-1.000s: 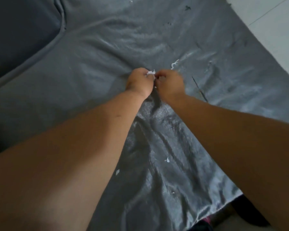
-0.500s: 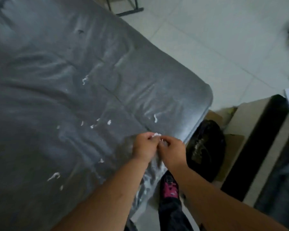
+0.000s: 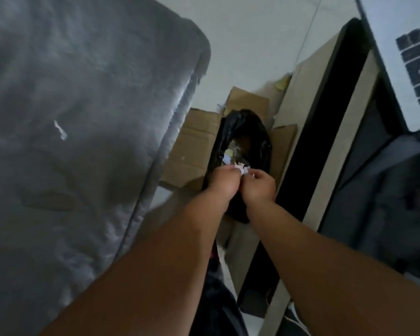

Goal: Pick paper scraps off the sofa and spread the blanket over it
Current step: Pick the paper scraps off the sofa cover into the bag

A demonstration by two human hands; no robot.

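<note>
Home living room: grey sofa [image 3: 78,117], tiled floor [image 3: 252,44], bin bag [image 3: 240,127] in cardboard box [image 3: 192,141].

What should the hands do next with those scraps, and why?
Probably let go: both hands, left hand and right hand, pinch white paper scraps right over the open black bin bag, so they should drop in. One scrap remains on the sofa.

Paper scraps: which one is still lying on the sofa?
The long white scrap on the grey sofa, left of both hands; the other scraps are pinched in fingers above the black bag.
</note>
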